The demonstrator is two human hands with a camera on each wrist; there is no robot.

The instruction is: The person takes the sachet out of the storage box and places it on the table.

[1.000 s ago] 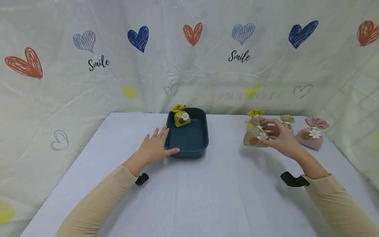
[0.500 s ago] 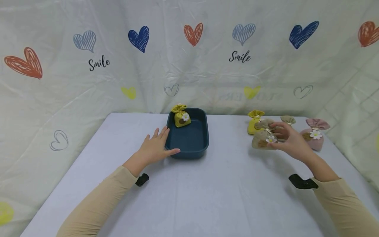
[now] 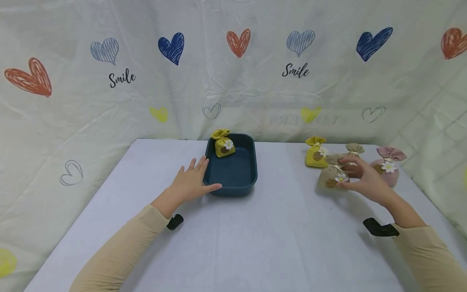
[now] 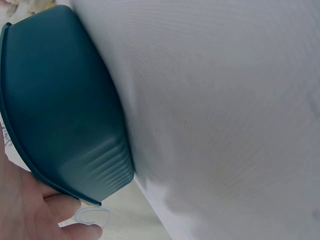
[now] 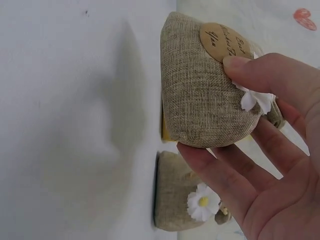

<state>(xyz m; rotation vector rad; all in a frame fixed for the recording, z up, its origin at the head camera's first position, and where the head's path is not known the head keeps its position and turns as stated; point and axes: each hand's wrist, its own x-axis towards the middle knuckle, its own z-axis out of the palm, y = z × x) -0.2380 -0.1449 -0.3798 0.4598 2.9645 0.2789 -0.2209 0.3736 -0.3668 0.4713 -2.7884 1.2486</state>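
Observation:
My right hand (image 3: 370,182) pinches a beige linen sachet bag (image 3: 328,178) with a white daisy. The right wrist view shows the thumb (image 5: 250,70) on its round brown label and the fingers beneath; the bag (image 5: 200,95) hangs just above the table, its shadow apart from it. My left hand (image 3: 189,182), fingers spread and straight, rests against the left rim of a dark teal tray (image 3: 231,174). In the left wrist view, fingers (image 4: 62,207) lie at the tray's rim. A yellow sachet bag (image 3: 223,147) sits in the tray's back left corner.
At the back right of the white table (image 3: 255,243) stand another yellow sachet bag (image 3: 313,157), a second beige one (image 3: 354,149), partly hidden by the right hand, and a pink one (image 3: 390,166). A curtain with printed hearts (image 3: 171,48) hangs behind the table.
My right hand has moved right and slightly nearer to me with the beige sachet bag, uncovering the yellow one behind it. The left hand and tray have stayed put.

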